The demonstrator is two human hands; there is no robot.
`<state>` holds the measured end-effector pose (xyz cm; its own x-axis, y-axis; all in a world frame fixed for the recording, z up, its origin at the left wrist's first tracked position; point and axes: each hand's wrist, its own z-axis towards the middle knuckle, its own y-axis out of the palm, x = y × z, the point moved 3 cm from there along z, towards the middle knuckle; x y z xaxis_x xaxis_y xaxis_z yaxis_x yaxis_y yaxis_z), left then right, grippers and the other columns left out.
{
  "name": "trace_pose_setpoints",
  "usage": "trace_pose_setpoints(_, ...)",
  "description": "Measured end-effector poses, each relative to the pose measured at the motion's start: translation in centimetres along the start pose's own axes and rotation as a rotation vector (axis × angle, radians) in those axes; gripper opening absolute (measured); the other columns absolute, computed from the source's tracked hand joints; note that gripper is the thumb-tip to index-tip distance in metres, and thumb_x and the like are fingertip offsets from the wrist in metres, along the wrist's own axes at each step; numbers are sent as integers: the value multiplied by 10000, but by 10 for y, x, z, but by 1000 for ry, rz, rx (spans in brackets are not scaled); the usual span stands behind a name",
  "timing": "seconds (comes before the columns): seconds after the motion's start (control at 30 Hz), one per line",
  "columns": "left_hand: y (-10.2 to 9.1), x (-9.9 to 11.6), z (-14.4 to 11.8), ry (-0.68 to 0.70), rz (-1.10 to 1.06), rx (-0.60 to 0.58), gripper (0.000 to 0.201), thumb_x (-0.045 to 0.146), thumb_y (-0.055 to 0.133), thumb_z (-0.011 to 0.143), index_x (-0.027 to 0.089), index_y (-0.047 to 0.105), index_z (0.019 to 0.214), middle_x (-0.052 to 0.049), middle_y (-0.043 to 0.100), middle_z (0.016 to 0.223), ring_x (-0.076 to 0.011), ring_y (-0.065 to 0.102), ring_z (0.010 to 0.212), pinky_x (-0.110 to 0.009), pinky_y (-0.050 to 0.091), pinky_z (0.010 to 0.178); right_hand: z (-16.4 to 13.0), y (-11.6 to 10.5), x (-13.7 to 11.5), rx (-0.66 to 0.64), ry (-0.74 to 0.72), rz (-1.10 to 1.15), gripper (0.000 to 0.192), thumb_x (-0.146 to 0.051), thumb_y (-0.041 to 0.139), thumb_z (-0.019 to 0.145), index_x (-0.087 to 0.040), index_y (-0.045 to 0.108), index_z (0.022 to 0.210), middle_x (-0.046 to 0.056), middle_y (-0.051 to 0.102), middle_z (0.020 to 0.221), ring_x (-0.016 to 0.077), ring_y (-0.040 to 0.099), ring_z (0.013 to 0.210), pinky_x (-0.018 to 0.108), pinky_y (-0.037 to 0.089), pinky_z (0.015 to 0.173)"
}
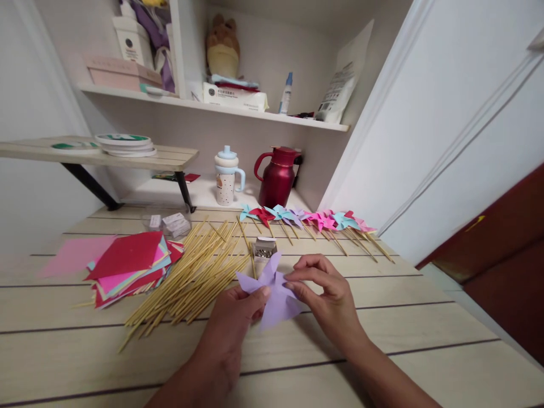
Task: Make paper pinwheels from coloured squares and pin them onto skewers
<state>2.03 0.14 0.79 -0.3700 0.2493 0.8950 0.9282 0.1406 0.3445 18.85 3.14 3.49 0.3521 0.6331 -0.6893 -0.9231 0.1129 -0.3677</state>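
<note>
A lilac paper pinwheel (278, 306) is held up over the table, its blades folded toward the middle. My left hand (233, 317) is closed on its left side, thumb on top of the paper and fingers beneath. My right hand (329, 294) pinches at the pinwheel's right side near the centre; its fingertips partly hide what lies between them. Just beyond the pinwheel stands a small open box (264, 247) of shiny metal pieces, too small to name. Many thin wooden sticks (191, 283) lie in a loose heap to the left of my hands.
Coloured paper squares (127, 258) are stacked left of the sticks, near a clear container (172, 222). Several pinwheels on sticks (321, 220) lie along the back right. A red jug (278, 178) and a cup (226, 178) stand behind. A raised shelf (170, 158) holds tape rolls (127, 148).
</note>
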Motion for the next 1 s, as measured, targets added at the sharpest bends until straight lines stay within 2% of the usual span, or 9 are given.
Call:
trace_pose_setpoints(0.13, -1, -4, 3, -25, -25, 18, 258, 365, 834, 584, 154, 688, 603, -21, 613, 585, -125, 472, 544, -269, 344, 591, -3, -2, 4, 20, 47, 0, 81, -201, 696, 830, -249, 761, 837, 47, 603, 873, 200, 622, 806, 341, 536, 676)
trace_pose_setpoints(0.27, -1, -3, 1, -34, -36, 29, 163, 309, 802, 614, 180, 705, 591, -23, 616, 591, -138, 472, 555, -275, 345, 597, -4, 0, -1, -9, -53, -49, 171, -140, 662, 840, -264, 769, 890, 48, 617, 876, 195, 625, 813, 328, 527, 667)
trace_pose_setpoints(0.4, -1, -2, -1, -28, -26, 9, 164, 305, 782, 642, 187, 691, 574, -17, 592, 575, -138, 449, 550, -281, 336, 597, -4, 3, -5, -60, -120, -105, 229, -111, 640, 847, -281, 774, 919, 41, 627, 836, 189, 626, 776, 326, 523, 649)
trace_pose_setpoints(0.57, -1, -3, 0, -35, -33, 9, 165, 318, 784, 645, 175, 705, 621, -23, 615, 607, -141, 471, 568, -287, 355, 624, -4, 4, -4, -89, -131, -123, 228, -109, 634, 851, -277, 773, 917, 44, 636, 837, 191, 627, 779, 331, 526, 660)
trace_pose_setpoints(0.77, 0, -2, 1, -14, -26, 18, 208, 307, 791, 614, 167, 660, 531, 5, 569, 518, -108, 421, 497, -261, 310, 544, -4, 3, -5, -99, -156, -156, 201, -107, 628, 860, -255, 758, 898, 44, 641, 823, 192, 622, 776, 333, 515, 671)
trace_pose_setpoints(0.87, -1, -3, 2, -21, -14, 33, 236, 307, 801, 578, 162, 638, 488, 18, 546, 468, -92, 395, 461, -253, 298, 520, -3, 2, -6, -90, -211, -183, 186, -92, 628, 864, -236, 741, 897, 45, 647, 822, 190, 617, 784, 334, 499, 683)
trace_pose_setpoints(1.0, -2, -5, 2, -33, -22, 33, 192, 308, 790, 589, 157, 678, 548, 12, 590, 509, -96, 440, 484, -248, 323, 537, -3, 2, -8, -105, -297, -231, 176, -64, 636, 862, -213, 726, 892, 44, 649, 818, 182, 607, 781, 339, 463, 702)
